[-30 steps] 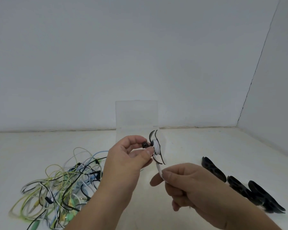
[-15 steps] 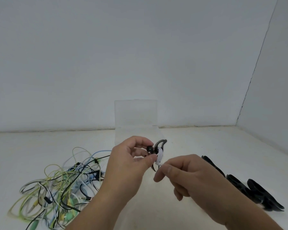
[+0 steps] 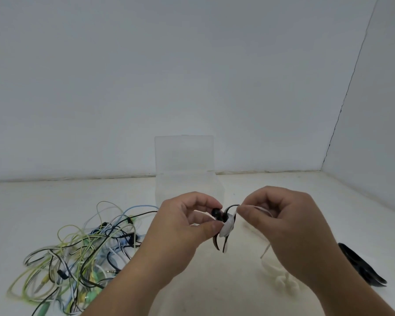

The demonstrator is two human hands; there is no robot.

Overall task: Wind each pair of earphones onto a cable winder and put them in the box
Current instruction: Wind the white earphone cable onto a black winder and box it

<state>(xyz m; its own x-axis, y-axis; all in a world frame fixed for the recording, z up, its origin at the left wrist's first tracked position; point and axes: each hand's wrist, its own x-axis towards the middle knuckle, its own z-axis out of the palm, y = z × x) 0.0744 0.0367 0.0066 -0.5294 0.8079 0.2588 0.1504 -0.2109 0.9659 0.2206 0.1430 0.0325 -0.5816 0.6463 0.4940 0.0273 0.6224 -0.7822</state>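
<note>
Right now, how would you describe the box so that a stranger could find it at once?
Look where the white table meets the back wall. The box stands there in the middle, its lid raised upright. It alone is clear plastic, unlike the coloured earphone tangle to its left.

This is looking like a bare, staged work booth rather than a lived-in room: two plain pale walls (image 3: 192, 65) are meeting at a thin seam (image 3: 346, 99) on the right, and a white surface (image 3: 43, 201) is running up to them, carrying a clear box (image 3: 184, 156), tangled earphones (image 3: 78, 252) and black winders (image 3: 360, 265).
</note>
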